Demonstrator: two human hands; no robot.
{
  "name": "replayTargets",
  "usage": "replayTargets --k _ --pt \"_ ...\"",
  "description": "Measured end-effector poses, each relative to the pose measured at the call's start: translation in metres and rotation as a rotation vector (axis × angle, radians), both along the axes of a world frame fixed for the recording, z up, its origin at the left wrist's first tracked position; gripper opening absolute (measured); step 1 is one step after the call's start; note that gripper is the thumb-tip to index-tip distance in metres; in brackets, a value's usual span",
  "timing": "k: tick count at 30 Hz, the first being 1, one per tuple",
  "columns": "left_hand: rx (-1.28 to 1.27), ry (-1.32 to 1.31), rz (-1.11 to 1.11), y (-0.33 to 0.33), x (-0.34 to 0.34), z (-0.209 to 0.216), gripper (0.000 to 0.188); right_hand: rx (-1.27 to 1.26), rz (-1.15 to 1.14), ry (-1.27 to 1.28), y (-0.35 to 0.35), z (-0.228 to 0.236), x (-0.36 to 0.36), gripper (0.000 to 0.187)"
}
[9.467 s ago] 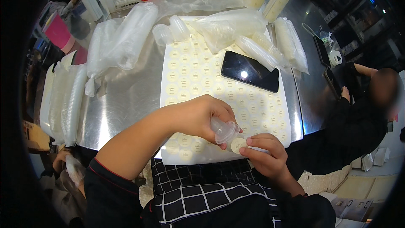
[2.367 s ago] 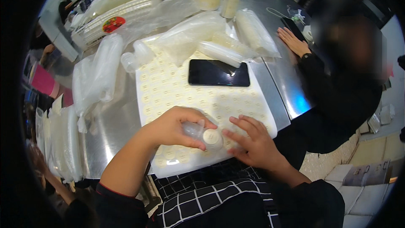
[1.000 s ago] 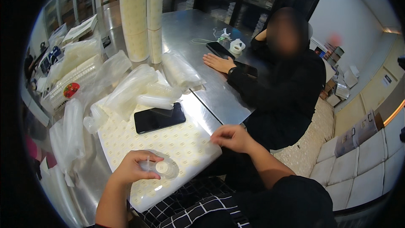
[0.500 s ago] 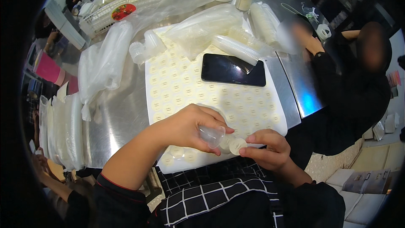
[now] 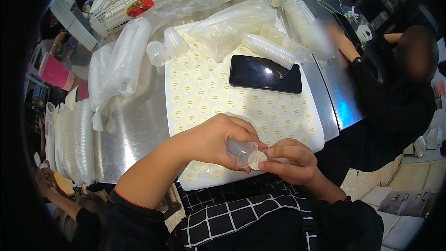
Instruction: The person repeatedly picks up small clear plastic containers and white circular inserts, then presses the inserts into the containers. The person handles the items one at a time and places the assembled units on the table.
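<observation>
My left hand is closed around a small clear plastic cup, tilted on its side above the near edge of the sticker sheet. Between the fingertips of my right hand is a round cream sticker, up against the cup's end; whether it is stuck down I cannot tell. Under both hands spreads a large sheet of round cream stickers. A black phone lies on the sheet beyond my hands.
Stacked clear cups and plastic bags lie behind the phone. Two small cups sit at the sheet's far left corner. A wrapped bundle and a white basket stand on the steel table. A co-worker sits at right.
My right hand has moved left, bringing the sticker from beside the cup to its end. My left hand keeps its hold. The whole view has shifted slightly.
</observation>
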State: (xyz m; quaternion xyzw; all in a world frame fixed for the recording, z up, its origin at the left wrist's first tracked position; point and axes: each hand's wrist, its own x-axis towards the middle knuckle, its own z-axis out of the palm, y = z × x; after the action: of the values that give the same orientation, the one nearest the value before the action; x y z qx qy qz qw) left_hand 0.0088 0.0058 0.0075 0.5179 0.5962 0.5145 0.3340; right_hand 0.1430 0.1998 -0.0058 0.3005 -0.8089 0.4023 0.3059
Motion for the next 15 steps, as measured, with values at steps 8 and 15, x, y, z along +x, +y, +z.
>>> replayTargets --k 8,15 --pt "-0.018 0.044 0.014 0.001 -0.003 -0.001 0.047 0.47 -0.113 -0.489 0.008 0.052 0.01 0.035" --pt "-0.004 0.032 0.011 -0.001 -0.002 -0.003 0.047 0.274 -0.058 -0.235 0.004 0.036 0.014 0.054"
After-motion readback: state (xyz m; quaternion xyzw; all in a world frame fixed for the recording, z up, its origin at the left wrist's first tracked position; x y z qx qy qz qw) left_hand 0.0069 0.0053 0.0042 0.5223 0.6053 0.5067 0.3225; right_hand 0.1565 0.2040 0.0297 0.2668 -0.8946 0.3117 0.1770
